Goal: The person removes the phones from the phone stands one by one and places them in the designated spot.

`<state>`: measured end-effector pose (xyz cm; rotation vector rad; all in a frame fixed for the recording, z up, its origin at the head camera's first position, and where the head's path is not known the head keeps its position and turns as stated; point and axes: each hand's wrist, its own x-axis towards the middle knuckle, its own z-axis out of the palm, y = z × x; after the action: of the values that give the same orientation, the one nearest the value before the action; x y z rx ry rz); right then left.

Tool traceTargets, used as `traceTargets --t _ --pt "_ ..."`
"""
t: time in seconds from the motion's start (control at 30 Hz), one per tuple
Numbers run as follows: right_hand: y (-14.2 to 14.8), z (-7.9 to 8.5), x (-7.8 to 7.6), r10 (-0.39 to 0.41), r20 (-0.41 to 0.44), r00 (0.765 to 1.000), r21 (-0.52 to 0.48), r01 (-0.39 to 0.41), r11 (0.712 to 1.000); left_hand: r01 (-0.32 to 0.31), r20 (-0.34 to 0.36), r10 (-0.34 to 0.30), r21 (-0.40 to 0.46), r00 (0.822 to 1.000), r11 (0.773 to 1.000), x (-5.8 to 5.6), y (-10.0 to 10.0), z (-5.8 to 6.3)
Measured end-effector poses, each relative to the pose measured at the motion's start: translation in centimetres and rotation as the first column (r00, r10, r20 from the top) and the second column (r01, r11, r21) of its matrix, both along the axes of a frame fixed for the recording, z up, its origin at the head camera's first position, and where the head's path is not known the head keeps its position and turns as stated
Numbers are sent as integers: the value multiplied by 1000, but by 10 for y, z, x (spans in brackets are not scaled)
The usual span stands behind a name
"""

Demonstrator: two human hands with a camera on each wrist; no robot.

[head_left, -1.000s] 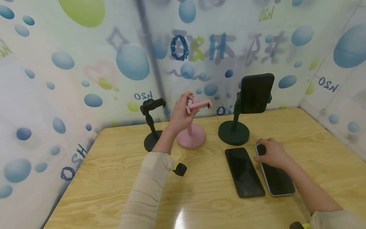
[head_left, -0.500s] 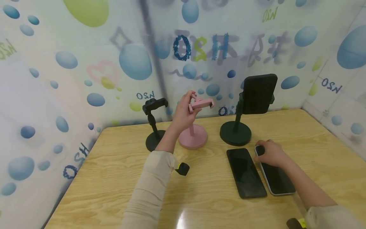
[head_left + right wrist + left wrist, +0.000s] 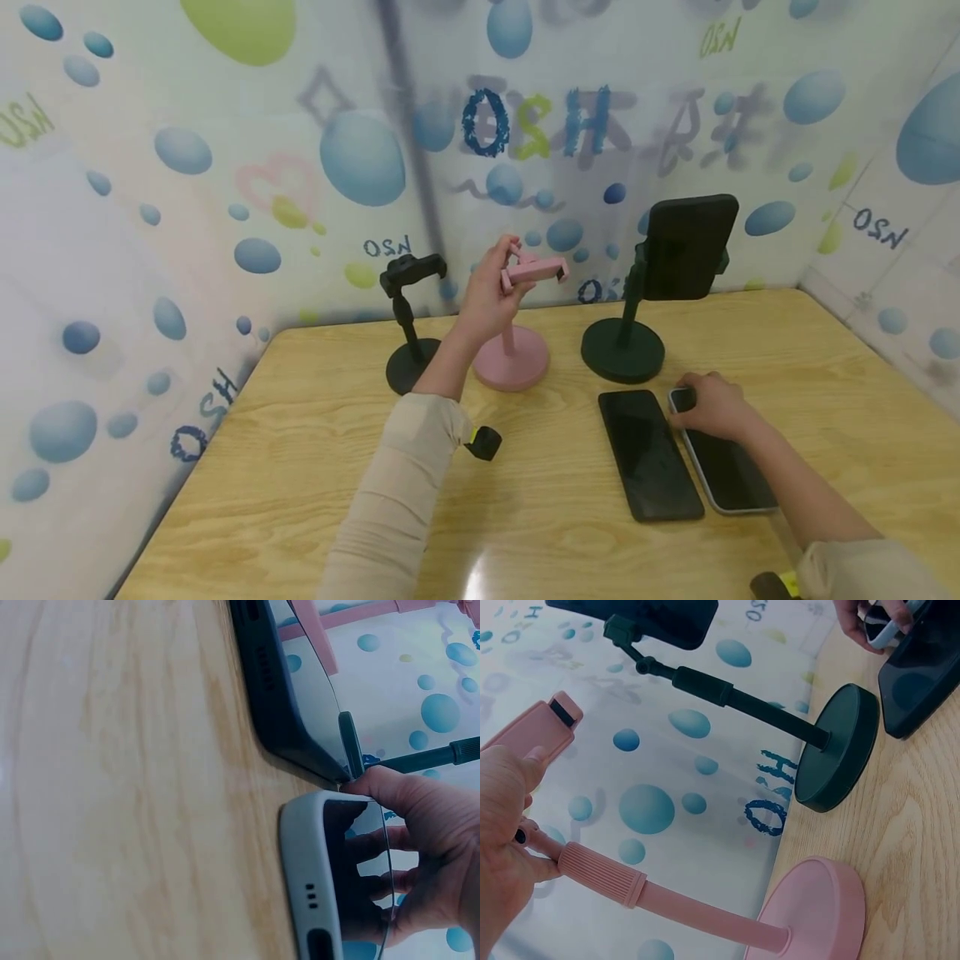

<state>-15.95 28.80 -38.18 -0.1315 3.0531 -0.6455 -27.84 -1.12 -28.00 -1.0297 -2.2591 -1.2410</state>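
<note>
My left hand (image 3: 489, 296) holds the head of a pink phone stand (image 3: 512, 358), its fingers and thumb around the part behind the clamp. That clamp (image 3: 536, 731) has no phone in it, and the stand's round base rests on the table. On the right, a light-rimmed smartphone (image 3: 731, 479) lies screen up. My right hand (image 3: 714, 406) grips its far end, thumb on the left edge and fingers on the opposite side, as the right wrist view shows. Close beside it lies a black smartphone (image 3: 651, 457), which neither hand grips.
A dark green phone stand (image 3: 622, 350) at the back right bears an upright black phone (image 3: 690, 248). Left of the pink stand is a black phone stand (image 3: 411, 354) with nothing in its clamp. A patterned curtain (image 3: 360, 158) closes off the wooden table's (image 3: 300, 467) back.
The head view has turned slightly left. The light-rimmed smartphone's far end, with my right hand on it, has shifted a little toward the black smartphone. My left hand keeps its hold.
</note>
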Motion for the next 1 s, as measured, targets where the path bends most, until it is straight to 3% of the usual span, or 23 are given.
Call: traceTargets --t 0.5,1.0 --pt "-1 0 1 -9 33 999 13 9 1000 -16 23 16 20 1000 1000 -1 1 -1" --pt "-1 -3 1 -86 110 990 -20 89 996 -8 76 4 45 997 999 0 3 -2"
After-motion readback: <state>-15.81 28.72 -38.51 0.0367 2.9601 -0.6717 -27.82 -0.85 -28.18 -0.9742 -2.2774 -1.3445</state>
